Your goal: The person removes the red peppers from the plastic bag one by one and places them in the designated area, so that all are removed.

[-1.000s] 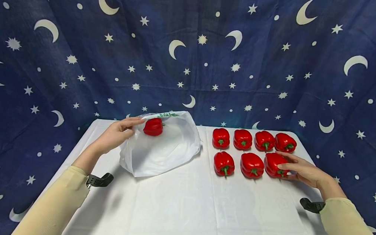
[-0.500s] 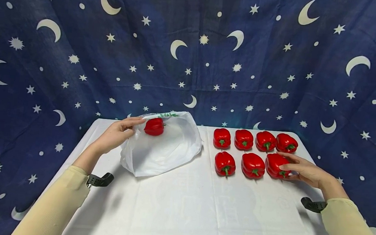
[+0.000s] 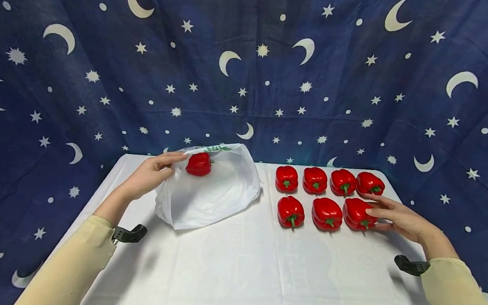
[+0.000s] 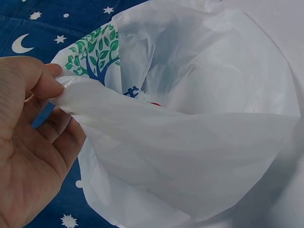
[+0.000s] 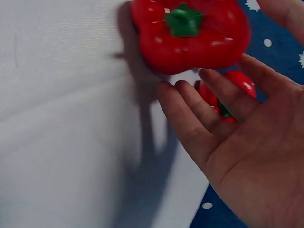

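My left hand [image 3: 150,172] pinches the rim of a white plastic bag [image 3: 217,206] between thumb and fingers, and the bag's mouth is spread wide. Inside lies one red bell pepper [image 3: 199,164]; the left wrist view shows only a sliver of red, the rest hidden behind the bag's raised edge. My right hand [image 3: 403,222] is beside the rightmost front-row bell pepper [image 3: 356,213], fingers extended and spread. In the right wrist view that pepper [image 5: 190,52] shows its green stem, with the fingertips right at its side and the palm bare.
Two more bell peppers [image 3: 327,214] stand left of it in the front row. Behind them is a row of several bell peppers [image 3: 315,180]. All stand on a white-covered table [image 3: 237,278] before a dark blue star-and-moon curtain [image 3: 251,66].
My right hand has drawn slightly right, its thumb and fingers easing away from the front-row bell pepper, which stays in place. The left hand and the bag have not moved.
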Motion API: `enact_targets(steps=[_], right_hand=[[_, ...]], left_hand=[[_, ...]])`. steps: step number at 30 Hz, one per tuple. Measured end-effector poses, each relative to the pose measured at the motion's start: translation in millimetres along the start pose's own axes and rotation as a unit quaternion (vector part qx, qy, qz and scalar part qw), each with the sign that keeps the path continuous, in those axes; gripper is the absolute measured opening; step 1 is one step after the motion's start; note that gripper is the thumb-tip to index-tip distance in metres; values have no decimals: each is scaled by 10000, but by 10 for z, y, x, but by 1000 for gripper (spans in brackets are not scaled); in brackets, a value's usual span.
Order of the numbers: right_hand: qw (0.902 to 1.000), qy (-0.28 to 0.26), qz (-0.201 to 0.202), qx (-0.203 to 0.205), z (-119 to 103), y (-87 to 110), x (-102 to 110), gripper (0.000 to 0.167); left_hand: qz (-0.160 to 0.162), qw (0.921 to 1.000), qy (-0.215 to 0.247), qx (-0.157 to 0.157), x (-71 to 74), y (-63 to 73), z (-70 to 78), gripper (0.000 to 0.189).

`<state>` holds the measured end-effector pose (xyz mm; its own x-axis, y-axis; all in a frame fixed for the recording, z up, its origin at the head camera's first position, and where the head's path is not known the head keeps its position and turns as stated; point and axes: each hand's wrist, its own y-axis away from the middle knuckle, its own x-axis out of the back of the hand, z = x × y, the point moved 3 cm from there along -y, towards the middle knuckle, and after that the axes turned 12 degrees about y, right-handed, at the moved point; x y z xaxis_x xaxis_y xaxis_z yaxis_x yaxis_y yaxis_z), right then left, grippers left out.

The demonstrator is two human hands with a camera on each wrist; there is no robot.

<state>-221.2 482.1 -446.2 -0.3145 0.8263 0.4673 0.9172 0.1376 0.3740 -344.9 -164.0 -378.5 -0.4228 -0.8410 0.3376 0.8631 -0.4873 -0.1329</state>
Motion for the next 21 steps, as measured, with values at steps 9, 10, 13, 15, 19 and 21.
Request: enact_targets(steps=[9, 10, 13, 15, 19, 21], right_hand=[[9952, 286, 830, 426, -243, 102, 160, 76], [9940, 338, 924, 471, -289, 110, 160, 76], [9902, 461, 1108, 718, -471, 111, 107, 72], [9870, 616, 1112, 988, -631, 100, 30, 68], [9797, 1056, 910, 1438, -995, 36, -208, 64], [9772, 1263, 770, 1523, -1169, -12, -355, 66]], left_hand=[[41, 9999, -108, 18, 20, -26, 30, 48], [45, 10000, -86, 14, 20, -31, 35, 48], [65, 10000, -27, 8, 19, -38, 48, 48], [95, 10000, -11, 8, 20, -40, 53, 48], [149, 9999, -18, 3, 23, -41, 57, 48], [171, 9999, -9, 11, 26, -43, 55, 48]])
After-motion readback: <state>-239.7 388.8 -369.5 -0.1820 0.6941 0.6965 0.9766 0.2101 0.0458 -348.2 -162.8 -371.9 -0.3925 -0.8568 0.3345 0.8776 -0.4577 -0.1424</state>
